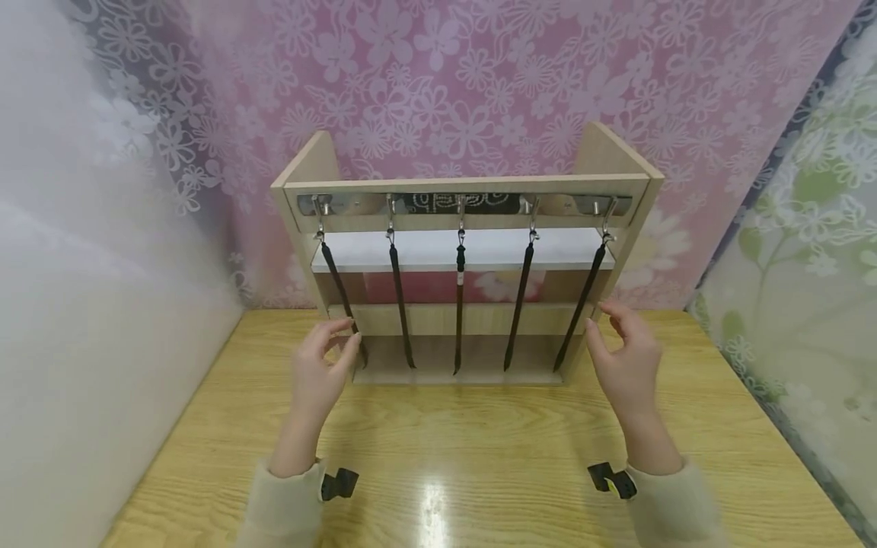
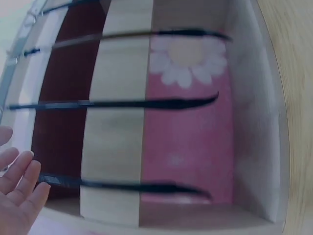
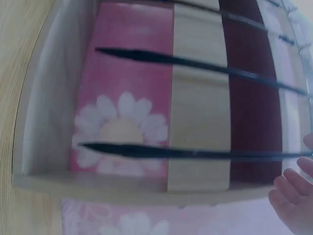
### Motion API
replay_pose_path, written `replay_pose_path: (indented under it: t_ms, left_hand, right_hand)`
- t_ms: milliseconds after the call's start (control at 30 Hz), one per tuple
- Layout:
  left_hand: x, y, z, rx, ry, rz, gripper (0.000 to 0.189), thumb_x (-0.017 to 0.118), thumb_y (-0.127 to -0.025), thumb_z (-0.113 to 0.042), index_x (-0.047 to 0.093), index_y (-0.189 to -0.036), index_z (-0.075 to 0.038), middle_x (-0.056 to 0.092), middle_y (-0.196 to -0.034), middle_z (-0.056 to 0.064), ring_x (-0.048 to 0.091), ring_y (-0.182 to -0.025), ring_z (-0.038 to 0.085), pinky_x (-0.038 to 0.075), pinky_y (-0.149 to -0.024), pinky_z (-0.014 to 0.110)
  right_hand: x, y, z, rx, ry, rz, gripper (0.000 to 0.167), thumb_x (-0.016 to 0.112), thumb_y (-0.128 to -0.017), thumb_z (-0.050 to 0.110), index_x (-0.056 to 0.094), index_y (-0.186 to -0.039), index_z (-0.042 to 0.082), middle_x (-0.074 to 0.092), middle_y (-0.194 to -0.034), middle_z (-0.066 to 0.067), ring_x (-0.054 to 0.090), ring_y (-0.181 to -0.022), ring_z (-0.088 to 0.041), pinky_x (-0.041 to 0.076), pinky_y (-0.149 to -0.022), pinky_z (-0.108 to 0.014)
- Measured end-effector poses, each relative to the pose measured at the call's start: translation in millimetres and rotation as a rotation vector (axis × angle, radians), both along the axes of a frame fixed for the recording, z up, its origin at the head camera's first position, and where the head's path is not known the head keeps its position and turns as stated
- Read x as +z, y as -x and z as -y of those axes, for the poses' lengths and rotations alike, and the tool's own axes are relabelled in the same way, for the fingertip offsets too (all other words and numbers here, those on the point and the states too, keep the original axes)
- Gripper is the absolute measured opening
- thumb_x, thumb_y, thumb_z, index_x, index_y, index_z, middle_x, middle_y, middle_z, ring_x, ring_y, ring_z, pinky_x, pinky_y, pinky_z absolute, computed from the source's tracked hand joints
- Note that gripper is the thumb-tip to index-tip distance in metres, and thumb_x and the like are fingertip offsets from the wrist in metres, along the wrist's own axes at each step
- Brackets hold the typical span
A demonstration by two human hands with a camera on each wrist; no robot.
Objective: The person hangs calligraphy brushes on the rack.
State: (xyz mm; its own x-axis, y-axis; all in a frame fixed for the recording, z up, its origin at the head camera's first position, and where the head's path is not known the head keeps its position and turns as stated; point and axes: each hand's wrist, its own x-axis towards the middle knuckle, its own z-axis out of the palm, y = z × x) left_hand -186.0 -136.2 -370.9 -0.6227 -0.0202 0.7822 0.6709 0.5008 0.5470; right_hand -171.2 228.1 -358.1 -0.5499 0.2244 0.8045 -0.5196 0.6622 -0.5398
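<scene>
Several dark calligraphy brushes hang tip-down from metal hooks on a small wooden rack (image 1: 473, 185). My left hand (image 1: 322, 361) is at the rack's left side, thumb and fingers apart. Its fingertips overlap the leftmost brush (image 1: 338, 280) in the head view and lie right beside its handle (image 2: 58, 179) in the left wrist view. My right hand (image 1: 626, 361) is at the rack's right side, fingers loosely bent with a gap to the thumb. The rightmost brush (image 1: 581, 304) hangs just left of it. Neither hand grips anything. The middle brush (image 1: 460, 304) carries a small white label.
A shiny hook strip (image 1: 377, 204) runs along the rack's top front. Behind the brushes sits a white shelf (image 1: 425, 247). The rack stands on a wood-grain table (image 1: 438, 449) against a pink floral backdrop (image 1: 438, 91). A white wall (image 1: 103, 266) rises at the left, a floral one (image 1: 808, 281) at the right.
</scene>
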Motion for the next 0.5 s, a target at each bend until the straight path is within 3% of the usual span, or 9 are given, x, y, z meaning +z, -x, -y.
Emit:
replay_pose_path:
  t_ms: [133, 367, 500]
  left_hand:
    - [-1.6, -7.0, -11.5, -0.017, 0.101, -0.027, 0.023, 0.067, -0.076, -0.002, 0.062, -0.098, 0.003, 0.061, -0.098, 0.013, 0.058, -0.089, 0.024, 0.051, -0.076, 0.032]
    - [-4.8, -11.7, -28.1, -0.094, 0.172, -0.04, 0.026, 0.067, -0.076, -0.005, 0.061, -0.099, 0.005, 0.059, -0.102, 0.014, 0.055, -0.097, 0.025, 0.046, -0.086, 0.034]
    - [-6.2, -13.0, -33.4, -0.082, 0.235, -0.035, 0.027, 0.066, -0.077, -0.009, 0.061, -0.099, 0.004, 0.059, -0.103, 0.012, 0.054, -0.098, 0.025, 0.046, -0.085, 0.035]
  right_hand:
    - [-3.6, -7.8, 13, 0.042, -0.091, -0.053, 0.021, 0.061, -0.074, -0.004, 0.061, -0.094, -0.01, 0.061, -0.098, -0.021, 0.056, -0.092, -0.034, 0.041, -0.083, -0.016]
    - [-7.8, -15.1, 34, 0.112, -0.205, -0.026, 0.024, 0.061, -0.074, 0.0, 0.061, -0.097, -0.008, 0.06, -0.101, -0.019, 0.054, -0.097, -0.032, 0.045, -0.081, -0.044]
    - [-8.4, -16.2, 42, 0.129, -0.258, -0.041, 0.025, 0.062, -0.072, 0.0, 0.061, -0.096, -0.006, 0.06, -0.101, -0.019, 0.055, -0.095, -0.033, 0.046, -0.08, -0.046]
